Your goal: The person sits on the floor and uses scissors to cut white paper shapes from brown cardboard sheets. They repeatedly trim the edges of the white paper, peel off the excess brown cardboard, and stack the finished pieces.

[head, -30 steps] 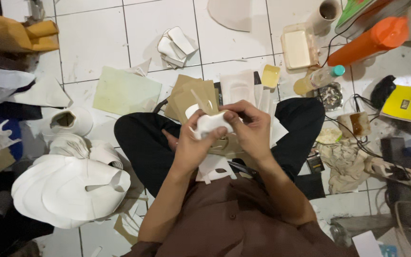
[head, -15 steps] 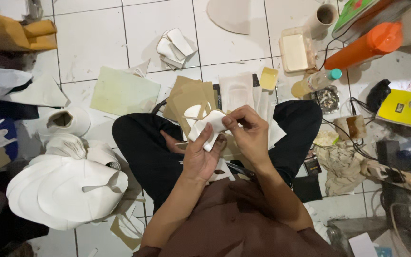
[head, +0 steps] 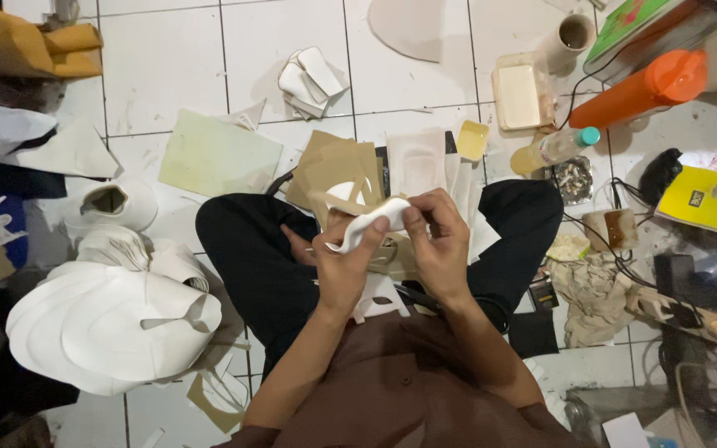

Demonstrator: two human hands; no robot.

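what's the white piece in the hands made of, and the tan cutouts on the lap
The white piece, held by the left hand and right hand, looks like thin matte foam sheet or thick paper: it curves without creasing. The tan cutouts look like flat, dull brown cardboard with cleanly cut openings.

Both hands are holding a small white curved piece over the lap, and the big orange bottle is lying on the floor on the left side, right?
Not quite. The head view shows the orange bottle lying at the upper right, not the left. Both the left hand and right hand do hold the white curved piece over the lap.
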